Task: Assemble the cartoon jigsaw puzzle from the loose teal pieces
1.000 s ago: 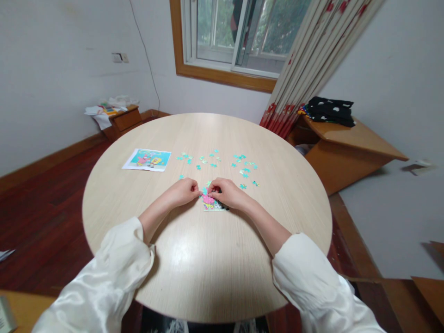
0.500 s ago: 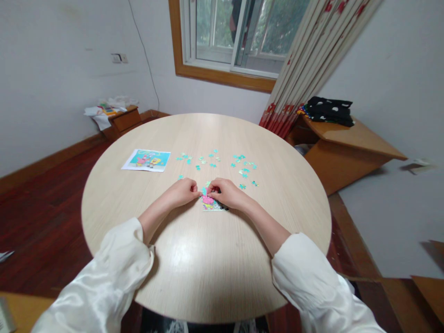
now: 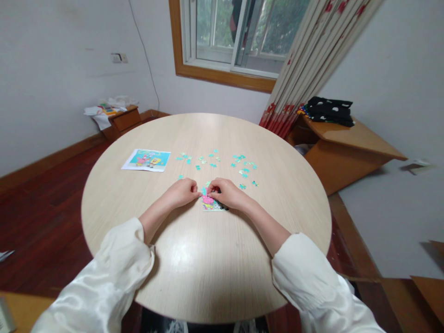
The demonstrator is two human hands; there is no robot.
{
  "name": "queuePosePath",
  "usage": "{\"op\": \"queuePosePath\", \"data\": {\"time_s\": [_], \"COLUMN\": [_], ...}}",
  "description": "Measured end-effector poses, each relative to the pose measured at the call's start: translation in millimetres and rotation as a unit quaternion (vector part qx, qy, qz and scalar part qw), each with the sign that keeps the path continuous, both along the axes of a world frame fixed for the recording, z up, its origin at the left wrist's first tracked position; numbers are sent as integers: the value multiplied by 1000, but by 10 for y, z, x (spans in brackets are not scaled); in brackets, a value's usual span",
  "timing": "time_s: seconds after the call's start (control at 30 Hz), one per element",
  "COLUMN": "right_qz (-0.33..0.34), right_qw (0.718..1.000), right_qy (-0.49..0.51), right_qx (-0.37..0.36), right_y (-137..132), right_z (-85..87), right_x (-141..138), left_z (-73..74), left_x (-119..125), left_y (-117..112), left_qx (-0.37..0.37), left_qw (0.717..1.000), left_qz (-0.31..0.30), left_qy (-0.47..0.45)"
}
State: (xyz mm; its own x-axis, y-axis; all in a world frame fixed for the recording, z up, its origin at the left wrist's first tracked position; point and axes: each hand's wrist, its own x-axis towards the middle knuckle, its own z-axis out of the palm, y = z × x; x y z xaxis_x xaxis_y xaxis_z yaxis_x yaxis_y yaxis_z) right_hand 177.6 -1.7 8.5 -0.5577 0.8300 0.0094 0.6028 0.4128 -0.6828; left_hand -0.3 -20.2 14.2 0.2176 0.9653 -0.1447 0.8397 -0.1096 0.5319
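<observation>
A partly joined jigsaw puzzle (image 3: 209,202), pink, yellow, black and pale blue, lies flat on the table before me. My left hand (image 3: 183,191) is closed, its thumb and forefinger pressed together at the puzzle's upper left edge. Whatever sits between those fingertips is too small to make out. From the other side, my right hand (image 3: 229,192) reaches over the puzzle and pinches a puzzle piece at its upper part; the fingers hide most of that piece. My right palm covers the puzzle's upper right side.
Several loose turquoise puzzle pieces (image 3: 202,160) lie beyond my hands, with more loose pieces (image 3: 244,164) to the right. A printed cartoon picture (image 3: 147,160) lies at left on the round table (image 3: 194,263). Past the table's right edge stands a wooden cabinet (image 3: 347,152).
</observation>
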Motion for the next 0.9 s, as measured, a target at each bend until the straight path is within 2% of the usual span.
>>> {"op": "queuePosePath", "data": {"time_s": [0.3, 0.9], "right_qz": [0, 1], "right_qw": [1000, 1000], "right_qy": [1, 2], "right_qx": [1, 5], "right_y": [-1, -34], "right_z": [-14, 5], "right_x": [6, 5], "left_z": [-33, -3], "left_x": [-9, 14], "left_y": [19, 0], "left_qx": [8, 5], "left_qw": [1000, 1000], "left_qz": [-8, -7], "left_qy": [-3, -20]}}
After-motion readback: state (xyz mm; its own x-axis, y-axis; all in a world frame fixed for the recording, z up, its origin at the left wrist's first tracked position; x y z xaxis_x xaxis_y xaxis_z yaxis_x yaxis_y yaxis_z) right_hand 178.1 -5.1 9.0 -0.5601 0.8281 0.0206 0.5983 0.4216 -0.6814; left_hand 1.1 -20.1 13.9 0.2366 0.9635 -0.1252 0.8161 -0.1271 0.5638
